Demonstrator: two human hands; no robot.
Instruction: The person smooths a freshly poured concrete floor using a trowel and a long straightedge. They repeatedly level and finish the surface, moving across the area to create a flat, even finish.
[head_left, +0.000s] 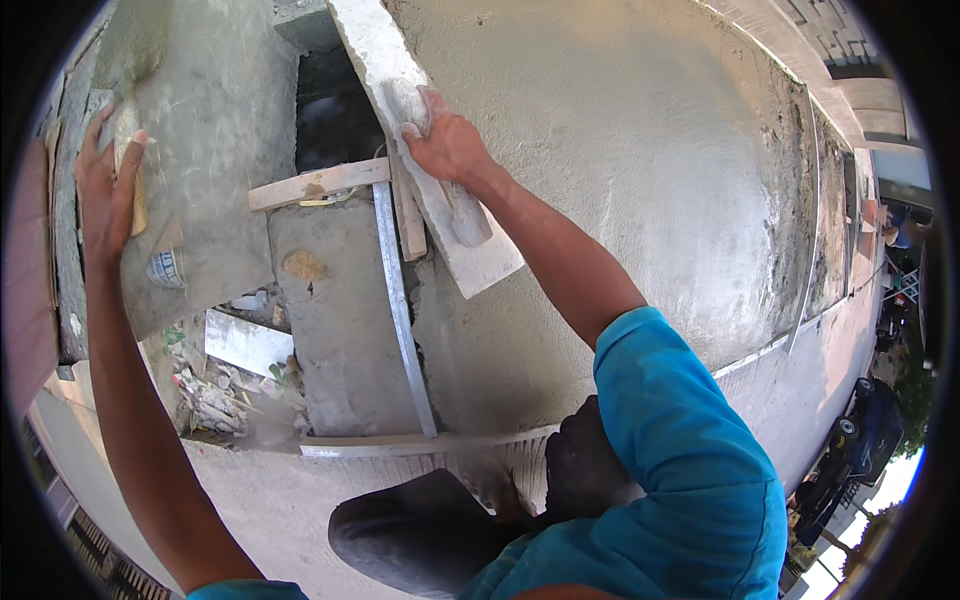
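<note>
My right hand (450, 150) is closed around the raised handle (466, 218) of a long, pale float board (425, 195). The board lies slantwise on wet grey concrete (620, 200), its far end crossing beside a dark opening. At the left, my left hand (105, 205) rests on a grey slab (215, 120) with its fingers stretched out. Its thumb lies over a yellowish tool handle (139, 205), which leads up to a mortar-coloured head (132, 50); I cannot make out the tool's kind. Near that wrist sits a small white and blue cup (165, 268).
A dark rectangular opening (335, 110) lies between slab and board. Wooden strips (318, 186) and a metal bar (402, 310) frame a smaller concrete patch (340, 340). Rubble (220, 400) and a white tile piece (248, 342) lie at its left. A dark vehicle (850, 440) stands far right.
</note>
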